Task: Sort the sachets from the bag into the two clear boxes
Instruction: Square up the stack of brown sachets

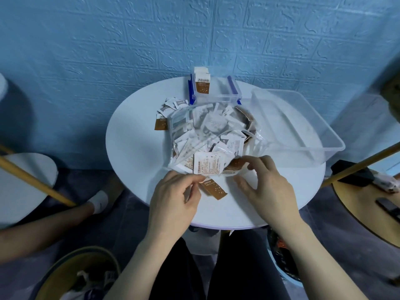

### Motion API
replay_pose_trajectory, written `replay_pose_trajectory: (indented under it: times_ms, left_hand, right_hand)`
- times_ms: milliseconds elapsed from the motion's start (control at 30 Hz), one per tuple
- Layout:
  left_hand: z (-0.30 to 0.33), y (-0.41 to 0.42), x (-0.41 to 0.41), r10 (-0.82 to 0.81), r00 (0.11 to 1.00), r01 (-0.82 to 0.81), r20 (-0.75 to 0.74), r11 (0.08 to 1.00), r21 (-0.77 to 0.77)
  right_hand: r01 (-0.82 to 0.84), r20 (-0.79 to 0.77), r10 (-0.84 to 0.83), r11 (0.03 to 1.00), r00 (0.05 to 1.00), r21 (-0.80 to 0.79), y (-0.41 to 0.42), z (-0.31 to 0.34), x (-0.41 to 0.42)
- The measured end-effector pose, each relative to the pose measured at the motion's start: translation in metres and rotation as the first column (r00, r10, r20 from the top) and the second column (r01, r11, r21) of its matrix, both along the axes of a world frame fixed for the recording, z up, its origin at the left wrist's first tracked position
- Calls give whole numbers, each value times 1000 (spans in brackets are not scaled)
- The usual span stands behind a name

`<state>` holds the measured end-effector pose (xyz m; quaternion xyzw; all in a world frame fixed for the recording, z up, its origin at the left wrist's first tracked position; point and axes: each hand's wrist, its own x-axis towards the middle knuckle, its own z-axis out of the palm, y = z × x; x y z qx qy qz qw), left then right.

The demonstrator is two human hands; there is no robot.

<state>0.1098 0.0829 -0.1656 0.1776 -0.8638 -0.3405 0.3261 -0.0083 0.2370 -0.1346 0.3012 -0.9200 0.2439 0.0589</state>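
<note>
Nearest, the left hand (175,191) pinches the near edge of the clear bag (207,135), and a brown sachet (214,188) lies on the table (134,148) beside it. The right hand (265,180) has its fingers curled at the bag's other corner; whether it grips plastic I cannot tell. A hard tug could spill the heap of white and brown sachets across the table or over its edge. A few already lie loose at the bag's far left. Beyond stand the small box (214,92) with upright sachets and the large box (303,126), apparently empty.
</note>
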Motion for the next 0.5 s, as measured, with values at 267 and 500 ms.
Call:
replay_pose_trajectory:
  times_ms: [267,500]
  left_hand:
    - [-1,10,-4,24,997,-40,70,969,244]
    - [-8,6,-10,32,991,54,-127,783,620]
  right_hand:
    - [-9,-151,-14,989,988,-149,2,-3,8]
    - [-153,-253,80,947,964,-282,3,-2,34]
